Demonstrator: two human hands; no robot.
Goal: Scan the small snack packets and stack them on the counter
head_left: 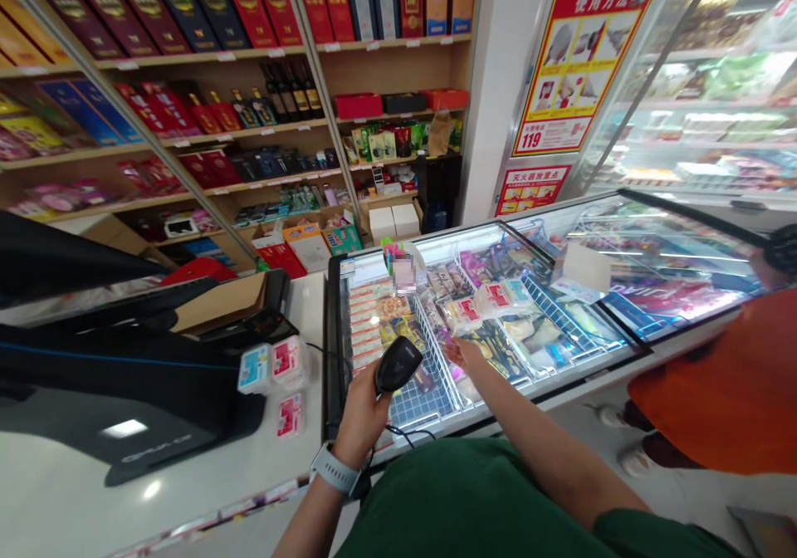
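Observation:
My left hand (362, 415) is closed round the handle of a black barcode scanner (398, 364), held over the glass-topped chest freezer (336, 350). A watch sits on that wrist. My right hand (462, 352) reaches forward over the freezer glass with fingers stretched out, above wire baskets of wrapped frozen goods (491, 301). It holds nothing that I can see.
A black checkout screen (118, 375) stands on the white counter (75, 500) at left, with small payment tags (274, 369) beside it. Shelves of boxed bottles (205, 10) fill the back wall. A person in an orange top (728, 400) stands at right by the freezer.

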